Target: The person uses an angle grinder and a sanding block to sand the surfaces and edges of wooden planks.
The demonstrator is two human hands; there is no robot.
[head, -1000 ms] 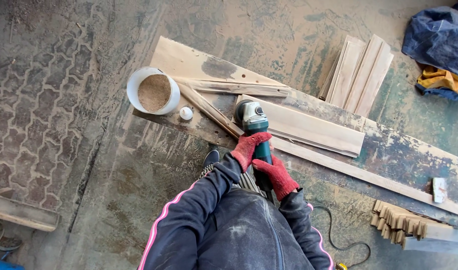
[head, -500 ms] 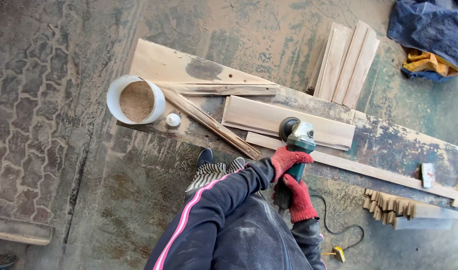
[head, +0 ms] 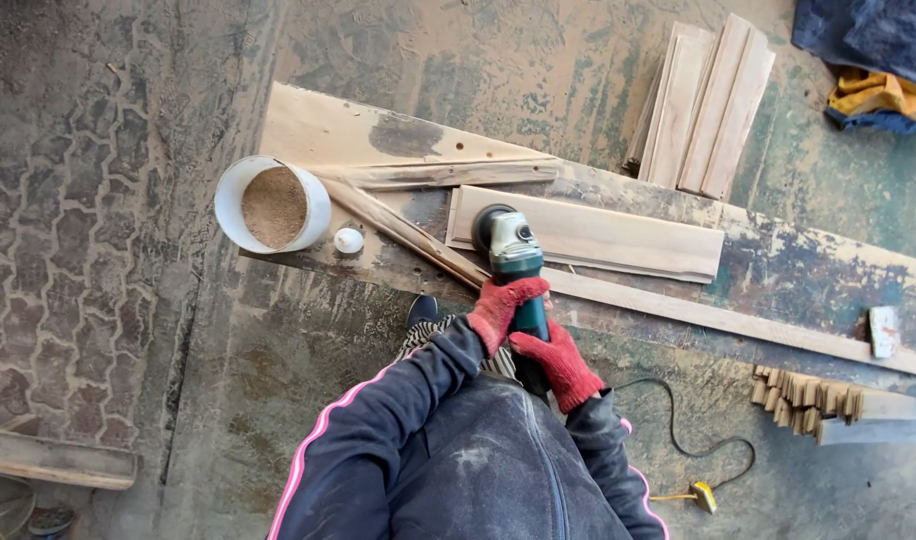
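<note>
Concrete floor (head: 228, 400), dusty and stained, ran under everything; patterned paving lay along its left side. A long worn table (head: 778, 280) crossed the view at a slant, its top scuffed and blotched dark. On the table lay a pale wood board (head: 618, 235), flat, with a long thin strip (head: 738, 322) just beside its near edge. Two rough slats (head: 418, 175) met in a V near the table's left end. Beyond the table a stack of pale boards (head: 708, 110) rested on the floor, with a blue and yellow cloth (head: 878, 60) in the far right corner.

A white bucket (head: 270, 205) filled with sawdust stood at the table's left end, a small white cap (head: 348, 240) just beside it. A bundle of short wood pieces (head: 808, 395) lay on the floor under the table's right part.

The person wore a dark jacket with a pink stripe and red gloves. The green angle grinder (head: 513, 255) sat with its disc on the left end of the pale board. The left hand (head: 503, 305) was wrapped around the grinder's body, fingers closed. The right hand (head: 558, 360) gripped the rear handle, also closed tight. A black cord (head: 688, 450) trailed across the floor to the right.
</note>
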